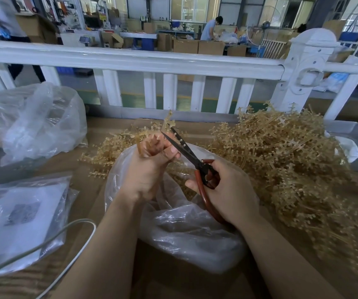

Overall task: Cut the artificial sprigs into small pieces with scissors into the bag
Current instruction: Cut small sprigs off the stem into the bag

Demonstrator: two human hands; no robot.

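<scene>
White fence (130,61) behind sprig pile (281,152)

White railing (130,61) stands behind crumpled plastic (33,117).

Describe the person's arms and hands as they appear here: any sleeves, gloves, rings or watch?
Both forearms are bare from the bottom edge of the frame to the wrists; no sleeve shows. The left hand and right hand have no gloves. No ring, watch or bracelet is visible on either. Fingernails are short and unpainted where they show.
</scene>
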